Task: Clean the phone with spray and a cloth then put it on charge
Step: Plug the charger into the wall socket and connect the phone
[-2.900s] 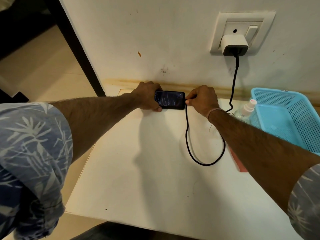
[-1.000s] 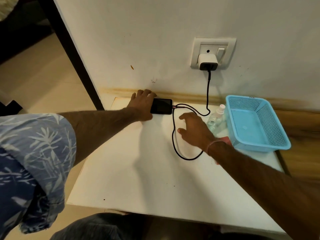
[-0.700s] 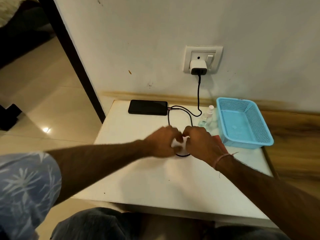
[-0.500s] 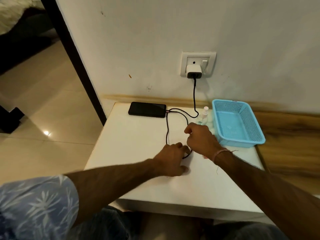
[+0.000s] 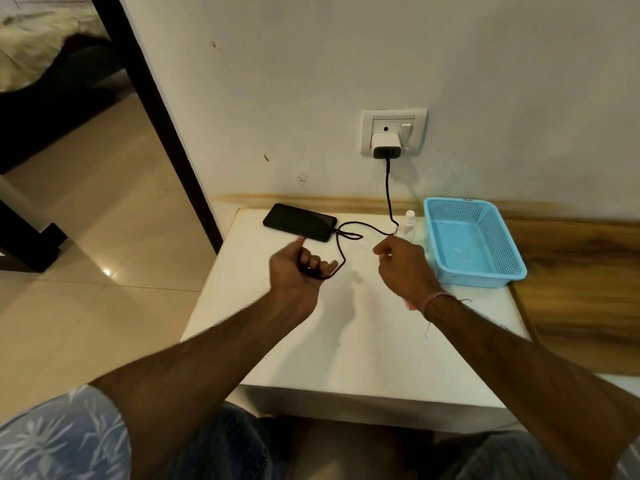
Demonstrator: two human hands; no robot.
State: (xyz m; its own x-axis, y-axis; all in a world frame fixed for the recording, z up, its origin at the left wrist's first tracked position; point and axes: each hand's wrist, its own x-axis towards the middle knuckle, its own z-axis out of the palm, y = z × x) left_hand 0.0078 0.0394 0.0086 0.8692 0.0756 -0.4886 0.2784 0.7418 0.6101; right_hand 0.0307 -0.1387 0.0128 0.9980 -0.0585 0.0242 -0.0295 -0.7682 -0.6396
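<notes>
The black phone (image 5: 299, 222) lies flat at the back left of the white table (image 5: 346, 348), its screen dark. A black cable (image 5: 388, 188) drops from the white charger (image 5: 387, 146) in the wall socket and loops across the table into the phone's right end. My left hand (image 5: 298, 268) grips a loop of that cable in curled fingers, just in front of the phone. My right hand (image 5: 398, 263) hovers blurred beside the cable, its grip hidden. The small clear spray bottle (image 5: 408, 223) stands behind it. A red sliver of cloth (image 5: 409, 305) shows at my right wrist.
A light blue plastic basket (image 5: 485, 279) sits at the table's back right, next to the spray bottle. The wall runs along the table's far edge. A black door frame (image 5: 156, 116) stands left of the table, with tiled floor (image 5: 86, 271) beyond.
Both hands left the phone after plugging the cable into it. They moved back to the cable's slack, and my left hand has lifted a loop of it off the table.
</notes>
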